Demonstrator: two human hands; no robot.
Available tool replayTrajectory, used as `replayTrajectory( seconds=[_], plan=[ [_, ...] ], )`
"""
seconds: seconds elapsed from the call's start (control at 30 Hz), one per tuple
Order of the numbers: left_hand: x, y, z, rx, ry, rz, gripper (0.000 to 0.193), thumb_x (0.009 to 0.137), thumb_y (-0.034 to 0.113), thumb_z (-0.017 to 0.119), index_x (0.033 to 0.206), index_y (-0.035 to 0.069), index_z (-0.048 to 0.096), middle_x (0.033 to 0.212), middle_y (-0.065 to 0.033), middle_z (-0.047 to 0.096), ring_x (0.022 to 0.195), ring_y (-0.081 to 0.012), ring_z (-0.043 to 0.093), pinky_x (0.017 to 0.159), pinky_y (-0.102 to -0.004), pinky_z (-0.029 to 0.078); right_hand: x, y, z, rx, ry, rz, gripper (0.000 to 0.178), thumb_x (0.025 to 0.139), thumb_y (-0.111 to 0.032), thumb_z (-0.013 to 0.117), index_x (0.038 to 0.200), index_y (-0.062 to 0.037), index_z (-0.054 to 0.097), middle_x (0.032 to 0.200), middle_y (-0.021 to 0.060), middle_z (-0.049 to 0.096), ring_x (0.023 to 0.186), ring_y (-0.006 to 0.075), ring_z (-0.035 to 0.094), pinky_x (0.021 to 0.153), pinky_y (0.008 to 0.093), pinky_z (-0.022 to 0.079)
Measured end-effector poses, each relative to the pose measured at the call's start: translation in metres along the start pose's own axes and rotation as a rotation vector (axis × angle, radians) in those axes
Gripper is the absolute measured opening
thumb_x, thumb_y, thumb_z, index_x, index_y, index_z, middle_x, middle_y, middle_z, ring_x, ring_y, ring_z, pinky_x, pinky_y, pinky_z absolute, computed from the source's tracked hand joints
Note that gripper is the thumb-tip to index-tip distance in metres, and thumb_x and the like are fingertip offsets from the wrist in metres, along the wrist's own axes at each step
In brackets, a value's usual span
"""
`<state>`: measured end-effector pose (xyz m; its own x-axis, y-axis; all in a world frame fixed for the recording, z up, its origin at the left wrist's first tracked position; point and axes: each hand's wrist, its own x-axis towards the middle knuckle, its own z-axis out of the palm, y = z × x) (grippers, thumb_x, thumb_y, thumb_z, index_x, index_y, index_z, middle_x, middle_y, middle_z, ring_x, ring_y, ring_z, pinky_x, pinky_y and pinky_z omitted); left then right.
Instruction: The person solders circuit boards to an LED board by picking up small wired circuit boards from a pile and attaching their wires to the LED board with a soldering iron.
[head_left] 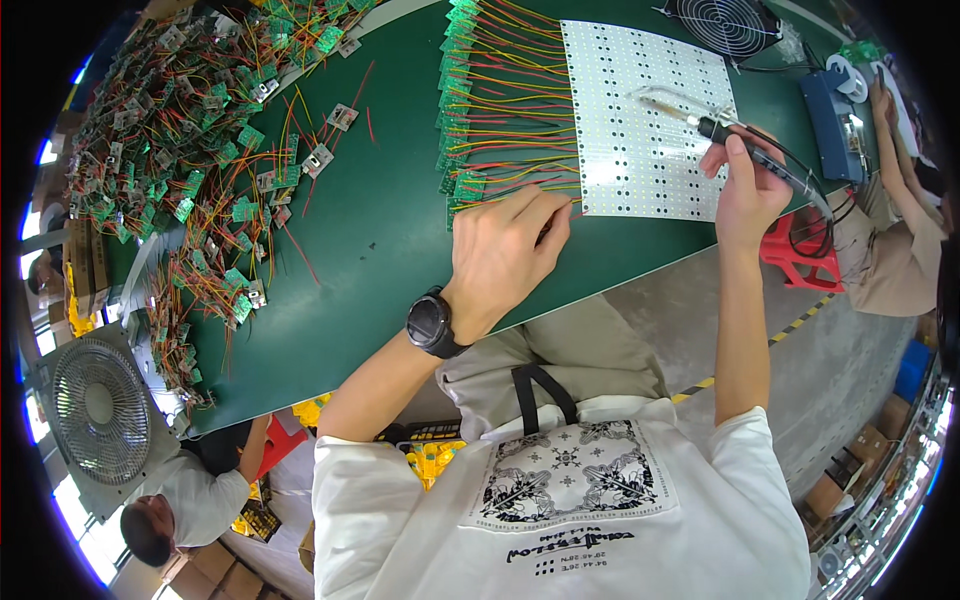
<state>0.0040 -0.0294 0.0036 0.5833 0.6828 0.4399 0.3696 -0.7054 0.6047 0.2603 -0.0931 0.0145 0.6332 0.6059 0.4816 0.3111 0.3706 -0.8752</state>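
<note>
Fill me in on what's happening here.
A person's right hand holds a soldering iron over a white panel on a green table. The left hand is by the panel's lower left corner; whether it pinches a wire is hidden. Red and yellow wires run from a row of small green circuit boards to the panel's left edge. More wired boards lie heaped at the left.
</note>
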Motion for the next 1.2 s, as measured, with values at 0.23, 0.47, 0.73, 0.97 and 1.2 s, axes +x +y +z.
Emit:
replayTrajectory(
  seconds=[0.23,0.47,0.73,0.97,1.2],
  plan=[
    [0.001,0.000,0.001,-0.089,0.022,0.004,0.008,0.077,0.005,0.072,0.085,0.005,0.070,0.069,-0.0048,0.063,0.053,-0.0203,0.060,0.048,-0.0294,0.045,-0.023,0.001,-0.021,0.209,-0.380,0.366,0.017,0.088,-0.001,0.063,0.102,0.0081,0.058,0.075,0.0138,0.063,0.060,0.0194,0.062,0.053,0.0291,0.049],
    [0.002,0.000,0.001,-0.107,0.006,-0.031,0.007,0.076,0.005,0.072,0.083,0.005,0.070,0.068,-0.0048,0.062,0.051,-0.0184,0.056,0.046,-0.0279,0.042,-0.025,0.004,-0.024,0.195,-0.431,0.447,0.019,0.087,0.000,0.064,0.103,0.0093,0.058,0.077,0.0132,0.064,0.061,0.0199,0.064,0.054,0.0282,0.050],
    [0.001,0.002,0.001,-0.090,-0.005,-0.043,0.005,0.077,0.007,0.071,0.081,0.007,0.067,0.068,-0.0041,0.062,0.054,-0.0241,0.059,0.049,-0.0331,0.045,-0.026,0.002,-0.022,0.162,-0.441,0.437,0.019,0.087,0.001,0.064,0.103,0.0099,0.059,0.076,0.0137,0.064,0.061,0.0190,0.063,0.054,0.0276,0.050],
    [0.002,-0.001,0.002,-0.093,0.000,-0.046,0.005,0.076,0.005,0.071,0.081,0.005,0.069,0.069,-0.0036,0.063,0.050,-0.0170,0.055,0.045,-0.0271,0.041,-0.027,0.006,-0.025,0.139,-0.454,0.414,0.019,0.087,0.000,0.064,0.103,0.0097,0.059,0.076,0.0141,0.064,0.061,0.0188,0.063,0.054,0.0277,0.050],
    [0.002,-0.001,0.001,-0.109,0.001,-0.050,0.006,0.077,0.005,0.071,0.082,0.006,0.069,0.068,-0.0035,0.062,0.048,-0.0164,0.053,0.044,-0.0275,0.039,-0.027,0.005,-0.023,0.162,-0.444,0.420,0.019,0.087,0.000,0.064,0.104,0.0097,0.059,0.075,0.0137,0.064,0.061,0.0187,0.063,0.054,0.0275,0.050]
  ],
)
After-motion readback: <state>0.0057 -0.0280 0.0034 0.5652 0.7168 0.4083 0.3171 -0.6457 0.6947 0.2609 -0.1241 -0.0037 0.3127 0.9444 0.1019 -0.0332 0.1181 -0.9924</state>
